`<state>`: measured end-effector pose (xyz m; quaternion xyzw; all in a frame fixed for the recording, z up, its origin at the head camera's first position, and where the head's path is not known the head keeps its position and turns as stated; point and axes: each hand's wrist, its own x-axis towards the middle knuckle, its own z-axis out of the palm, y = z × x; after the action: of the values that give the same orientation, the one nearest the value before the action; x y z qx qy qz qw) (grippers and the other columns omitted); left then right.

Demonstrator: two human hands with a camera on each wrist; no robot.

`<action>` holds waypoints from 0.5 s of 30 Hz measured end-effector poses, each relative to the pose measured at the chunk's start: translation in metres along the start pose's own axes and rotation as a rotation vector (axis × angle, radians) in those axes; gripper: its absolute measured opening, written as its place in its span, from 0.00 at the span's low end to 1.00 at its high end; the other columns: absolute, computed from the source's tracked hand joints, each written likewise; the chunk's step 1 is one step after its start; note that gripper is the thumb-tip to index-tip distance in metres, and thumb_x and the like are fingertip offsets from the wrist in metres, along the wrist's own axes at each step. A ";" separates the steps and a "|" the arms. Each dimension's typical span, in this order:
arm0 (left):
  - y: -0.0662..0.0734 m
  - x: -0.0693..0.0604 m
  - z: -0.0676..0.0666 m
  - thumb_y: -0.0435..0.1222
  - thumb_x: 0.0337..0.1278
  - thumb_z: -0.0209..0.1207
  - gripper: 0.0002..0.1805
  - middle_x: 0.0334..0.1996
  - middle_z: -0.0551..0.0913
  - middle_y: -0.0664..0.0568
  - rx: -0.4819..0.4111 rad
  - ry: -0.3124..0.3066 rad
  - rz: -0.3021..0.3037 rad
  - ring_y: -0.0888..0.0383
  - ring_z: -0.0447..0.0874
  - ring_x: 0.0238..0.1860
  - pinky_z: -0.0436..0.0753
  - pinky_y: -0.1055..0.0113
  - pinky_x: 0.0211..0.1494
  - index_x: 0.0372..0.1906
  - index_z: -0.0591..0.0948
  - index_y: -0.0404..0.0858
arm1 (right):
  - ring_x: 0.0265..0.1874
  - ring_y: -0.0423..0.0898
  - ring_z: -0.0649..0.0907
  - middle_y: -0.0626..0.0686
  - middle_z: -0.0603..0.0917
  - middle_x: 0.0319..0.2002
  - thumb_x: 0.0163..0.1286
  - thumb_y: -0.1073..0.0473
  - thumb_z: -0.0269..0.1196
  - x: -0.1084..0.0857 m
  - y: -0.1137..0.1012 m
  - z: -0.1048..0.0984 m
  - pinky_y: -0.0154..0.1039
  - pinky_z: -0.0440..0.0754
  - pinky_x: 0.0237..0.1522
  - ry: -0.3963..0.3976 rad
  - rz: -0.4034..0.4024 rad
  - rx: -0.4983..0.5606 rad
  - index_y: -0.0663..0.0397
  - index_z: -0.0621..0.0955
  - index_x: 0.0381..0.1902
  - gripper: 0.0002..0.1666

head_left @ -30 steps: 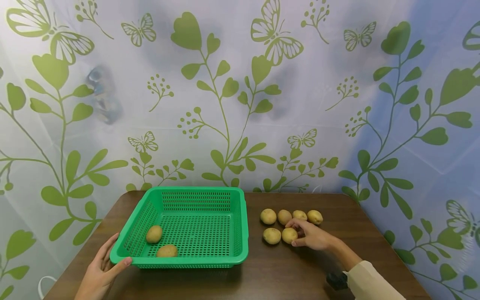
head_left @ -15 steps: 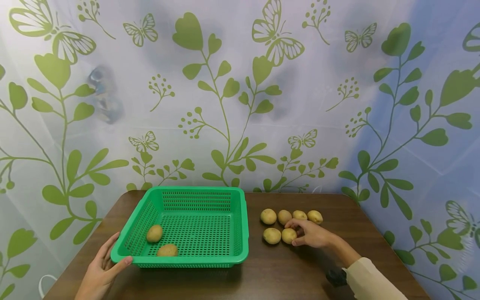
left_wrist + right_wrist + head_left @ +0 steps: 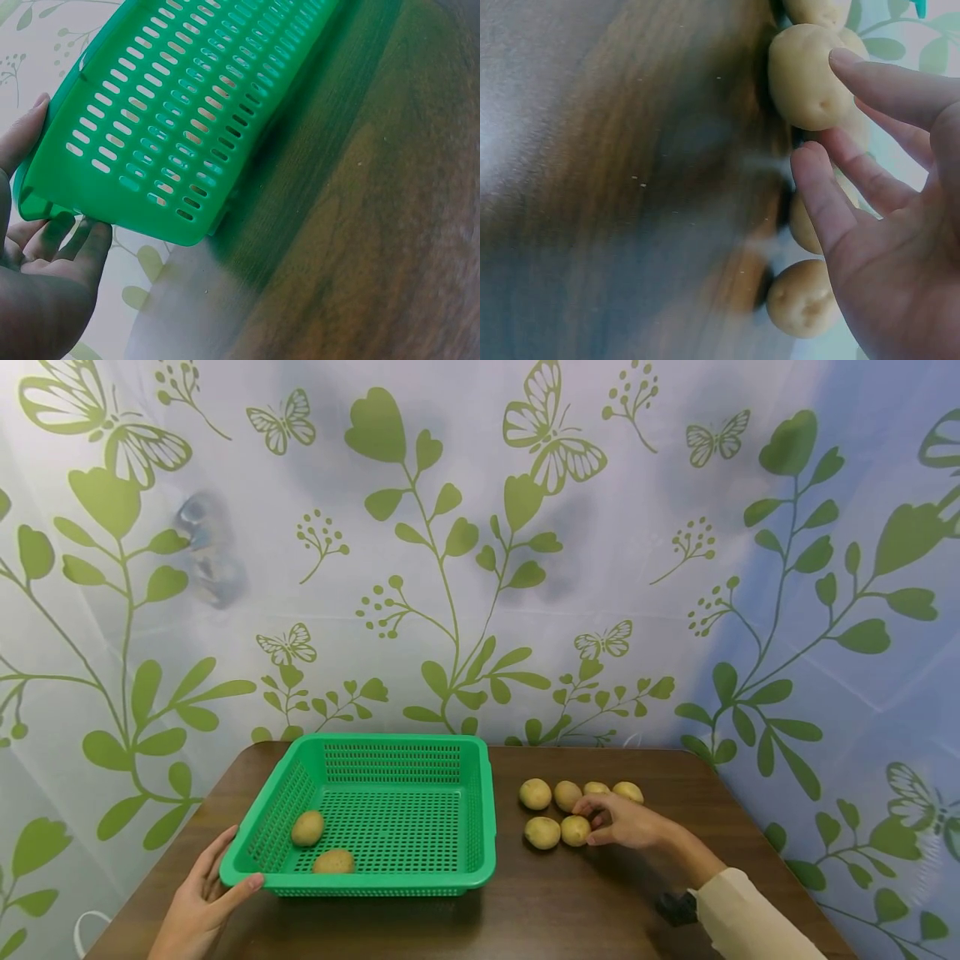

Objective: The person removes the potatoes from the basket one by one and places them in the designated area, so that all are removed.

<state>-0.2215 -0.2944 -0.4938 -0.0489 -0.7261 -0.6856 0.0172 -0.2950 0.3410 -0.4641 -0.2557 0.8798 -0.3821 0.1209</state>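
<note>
Scarcely changed in a second: keeping the right hand (image 3: 624, 822), fingers (image 3: 821, 187) slightly parted, around a near-row potato (image 3: 576, 832) at three o'clock from the green basket (image 3: 375, 882); unclear whether firmly gripped, so apparently not yet lifted. Clasping the basket at eight o'clock with the left hand (image 3: 195, 902). Set against wood-grain table (image 3: 525, 927): slotted plastic, smooth oval skins.

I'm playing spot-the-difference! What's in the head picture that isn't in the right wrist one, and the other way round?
Only the head view: the left hand on the green basket, with two potatoes inside.
Only the right wrist view: the palm of the right hand.
Both: the right hand, potatoes on the table, and the leaf pattern.
</note>
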 end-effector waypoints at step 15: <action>0.000 0.000 -0.001 0.31 0.76 0.59 0.46 0.71 0.58 0.62 0.009 -0.003 -0.030 0.83 0.71 0.56 0.81 0.78 0.51 0.85 0.45 0.46 | 0.56 0.67 0.79 0.64 0.77 0.57 0.73 0.64 0.68 0.010 -0.021 -0.021 0.48 0.85 0.46 -0.025 0.032 -0.058 0.63 0.76 0.62 0.22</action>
<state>-0.2215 -0.2954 -0.4938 -0.0389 -0.7298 -0.6825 0.0059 -0.3044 0.3366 -0.4348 -0.2496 0.8929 -0.3513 0.1303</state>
